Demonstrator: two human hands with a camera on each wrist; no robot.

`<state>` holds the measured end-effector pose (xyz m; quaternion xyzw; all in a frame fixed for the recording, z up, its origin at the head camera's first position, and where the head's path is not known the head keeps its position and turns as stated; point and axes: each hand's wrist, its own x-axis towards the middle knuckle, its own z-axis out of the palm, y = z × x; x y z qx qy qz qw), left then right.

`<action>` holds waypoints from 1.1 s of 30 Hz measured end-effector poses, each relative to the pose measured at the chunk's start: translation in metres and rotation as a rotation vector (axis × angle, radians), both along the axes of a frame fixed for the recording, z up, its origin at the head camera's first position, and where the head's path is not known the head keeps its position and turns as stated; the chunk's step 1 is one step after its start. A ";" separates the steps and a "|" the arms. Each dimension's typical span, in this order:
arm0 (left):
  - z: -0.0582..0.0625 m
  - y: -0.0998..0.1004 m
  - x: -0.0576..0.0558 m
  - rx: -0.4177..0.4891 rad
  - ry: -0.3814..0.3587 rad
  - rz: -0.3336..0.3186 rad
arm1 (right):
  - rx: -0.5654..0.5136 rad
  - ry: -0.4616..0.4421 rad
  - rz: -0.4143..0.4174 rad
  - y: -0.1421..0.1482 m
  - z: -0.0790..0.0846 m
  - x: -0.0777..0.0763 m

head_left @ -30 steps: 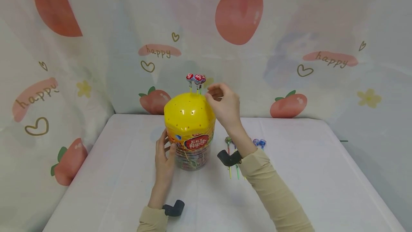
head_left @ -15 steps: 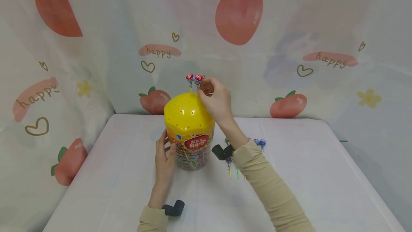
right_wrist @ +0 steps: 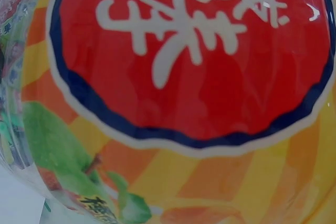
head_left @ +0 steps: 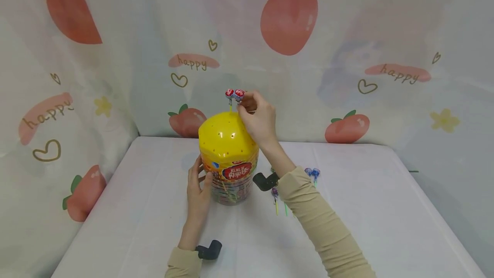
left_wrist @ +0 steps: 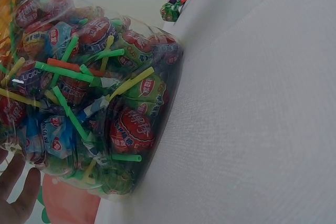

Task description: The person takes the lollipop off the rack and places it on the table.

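A clear plastic lollipop jar (head_left: pixel 237 171) with a domed yellow lid (head_left: pixel 224 143) stands on the table. Small holes dot the lid, and one lollipop (head_left: pixel 230 93) rises upright from its top. My left hand (head_left: pixel 198 192) holds the jar's left side, thumb towards me. In the left wrist view, wrapped lollipops fill the jar (left_wrist: pixel 94 87), with my fingers (left_wrist: pixel 23 198) at its wall. My right hand (head_left: pixel 260 119) pinches a second red-topped lollipop (head_left: pixel 239 94) just under its head, at the lid's top. The right wrist view holds only the jar's label (right_wrist: pixel 189 103).
Loose lollipops (head_left: pixel 275 193) lie on the white table (head_left: pixel 154 209) right of the jar, partly covered by my right forearm. Blue-wrapped ones (head_left: pixel 315 173) show beyond the sleeve. A patterned cloth (head_left: pixel 308 98) hangs behind the table.
My right hand has moved left from beside the lid to a lollipop and now pinches it. The third lollipop head no longer shows. My left hand has stayed on the jar.
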<state>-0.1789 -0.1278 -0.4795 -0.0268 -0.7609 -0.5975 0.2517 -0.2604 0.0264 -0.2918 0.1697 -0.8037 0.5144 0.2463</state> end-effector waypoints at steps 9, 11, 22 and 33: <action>0.000 0.001 0.001 0.000 -0.006 0.004 | -0.013 0.048 0.008 0.001 0.002 -0.001; 0.006 0.003 0.005 0.004 -0.009 0.002 | -0.016 0.062 0.016 0.002 0.004 -0.001; 0.007 0.004 0.003 0.022 -0.040 0.005 | -0.049 0.082 0.043 0.010 0.003 0.008; 0.004 0.002 0.003 0.006 -0.034 0.013 | -0.118 0.062 0.066 0.023 0.001 0.029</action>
